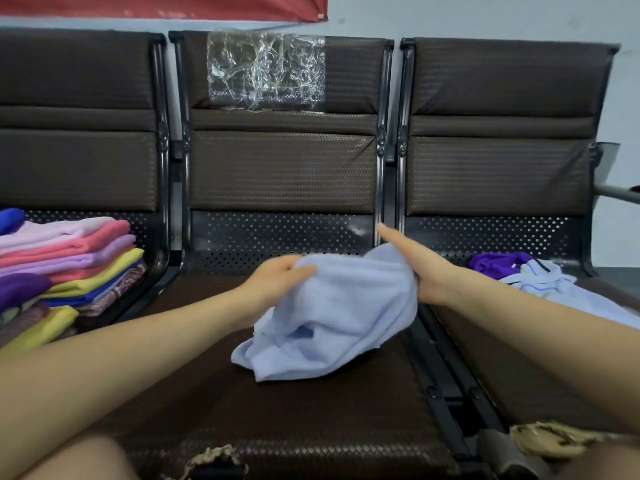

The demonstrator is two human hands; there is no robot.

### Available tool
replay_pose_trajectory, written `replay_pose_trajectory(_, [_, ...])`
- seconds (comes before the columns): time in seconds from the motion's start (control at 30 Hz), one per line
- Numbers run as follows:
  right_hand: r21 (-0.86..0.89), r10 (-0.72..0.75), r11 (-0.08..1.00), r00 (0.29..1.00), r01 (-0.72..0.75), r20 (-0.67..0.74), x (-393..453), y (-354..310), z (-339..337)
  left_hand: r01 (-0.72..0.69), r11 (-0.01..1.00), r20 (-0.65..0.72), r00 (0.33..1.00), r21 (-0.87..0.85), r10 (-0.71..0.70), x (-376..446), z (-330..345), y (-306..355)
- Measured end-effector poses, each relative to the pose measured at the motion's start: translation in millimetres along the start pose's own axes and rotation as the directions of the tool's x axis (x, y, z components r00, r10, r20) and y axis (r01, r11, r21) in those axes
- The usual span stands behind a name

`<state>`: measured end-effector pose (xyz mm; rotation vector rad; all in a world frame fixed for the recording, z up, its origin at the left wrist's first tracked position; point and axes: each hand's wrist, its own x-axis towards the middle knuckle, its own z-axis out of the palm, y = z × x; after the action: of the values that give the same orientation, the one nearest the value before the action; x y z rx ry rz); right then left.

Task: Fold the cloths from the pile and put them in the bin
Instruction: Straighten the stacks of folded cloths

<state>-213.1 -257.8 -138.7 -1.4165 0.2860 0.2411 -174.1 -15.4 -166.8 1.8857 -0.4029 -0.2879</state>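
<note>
Left hand (277, 277) pinching one top edge of the pale blue cloth (332, 317), crumpled over the middle seat (311, 420); right hand (412, 263) gripping the far edge, forefinger straight. Probably best: find two true corners, pull apart until taut, lay flat on the seat, then fold. Off to the left, a stack of folded cloths (69, 258) on the next seat. To the right, the remaining pile (533, 277), purple and white, well clear. Nothing blocking the spread except the seat's narrow width. No bin in sight.
</note>
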Motion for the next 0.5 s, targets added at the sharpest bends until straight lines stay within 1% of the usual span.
replay_pose_trajectory(0.03, [-0.104, -0.002, 0.995, 0.999, 0.007, 0.044, 0, 3, -4, -0.029, 0.998, -0.028, 0.999, -0.049, 0.028, 0, -2, 2])
replay_pose_trajectory(0.07, [-0.203, -0.005, 0.979, 0.997, 0.021, 0.081, -1, 7, -7, -0.104, 0.991, -0.098, 0.991, -0.089, 0.095, 3, -6, 8])
replay_pose_trajectory(0.1, [-0.281, -0.01, 0.959, 0.994, 0.04, 0.109, -2, 12, -8, -0.126, 0.984, -0.107, 0.988, -0.125, 0.113, -1, -8, 19])
replay_pose_trajectory(0.13, [-0.324, -0.024, 0.944, 0.992, 0.064, 0.126, -3, 16, -9, -0.154, 0.981, -0.14, 0.981, -0.119, 0.136, 3, -12, 17])
replay_pose_trajectory(0.17, [-0.318, -0.05, 0.944, 0.989, 0.092, 0.138, -2, 18, -8, -0.139, 0.981, -0.145, 0.982, -0.139, 0.118, 3, -15, 19])
replay_pose_trajectory(0.2, [-0.274, -0.084, 0.954, 0.985, 0.123, 0.149, -2, 20, -8, -0.15, 0.978, -0.125, 0.983, -0.145, 0.133, 1, -20, 21])
replay_pose_trajectory(0.3, [-0.038, -0.153, 0.986, 0.973, 0.162, 0.171, -4, 12, -5, -0.147, 0.978, -0.066, 0.988, -0.151, 0.139, -4, -23, 25])
replay_pose_trajectory(0.33, [0.055, -0.152, 0.988, 0.974, 0.145, 0.169, -4, 8, -5, -0.157, 0.977, -0.051, 0.987, -0.146, 0.151, -5, -22, 25])
replay_pose_trajectory(0.4, [0.217, -0.12, 0.972, 0.981, 0.086, 0.15, -4, 0, -7, -0.2, 0.977, -0.049, 0.979, -0.077, 0.197, -6, -22, 26])
replay_pose_trajectory(0.43, [0.238, -0.094, 0.97, 0.985, 0.058, 0.143, -4, -2, -8, -0.22, 0.975, -0.049, 0.975, -0.037, 0.218, -7, -21, 28])
replay_pose_trajectory(0.5, [0.133, 0.007, 0.991, 0.989, -0.027, 0.147, -3, -2, -7, -0.266, 0.964, -0.07, 0.961, 0.023, 0.267, -9, -17, 33])
